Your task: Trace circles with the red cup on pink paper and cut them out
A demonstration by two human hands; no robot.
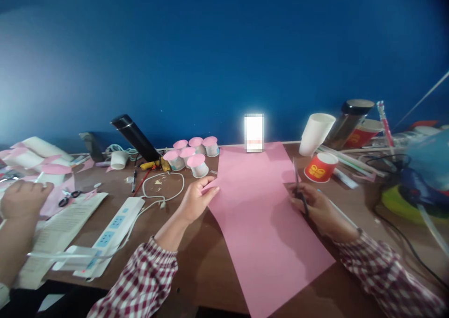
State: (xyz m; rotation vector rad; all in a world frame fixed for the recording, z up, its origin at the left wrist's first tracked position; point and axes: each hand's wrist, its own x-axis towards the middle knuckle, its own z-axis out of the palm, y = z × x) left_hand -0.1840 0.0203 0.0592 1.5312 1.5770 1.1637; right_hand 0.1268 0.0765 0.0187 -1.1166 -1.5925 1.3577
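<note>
Pink paper sheet (259, 224) lay flat on the brown bench (206, 262), running from the near edge toward the blue wall. Left hand (196, 198) pinched the sheet's left edge, fingers closed on it, thumb on top. Right hand (315, 205) sat at the sheet's right edge, fingers wrapped around dark scissors (300, 191), tips pointing away toward the wall; blades looked nearly shut, blurred though, hard to be sure. Judgement: cut seemed to be starting at the right edge. To do it well, left hand should keep the paper taut and flat, scissors fed straight, paper turned rather than the wrist. Risk: loose sheet buckling, crooked line.

Nearby: cluster of pink-topped cups (191, 156) just beyond the left hand, red paper cup (321, 167) and white cup (315, 133) past the right hand, white power strip (112, 229) and cable (164, 187) to the left. Another person's hand (23, 198) rested at far left, well apart from the sheet.
</note>
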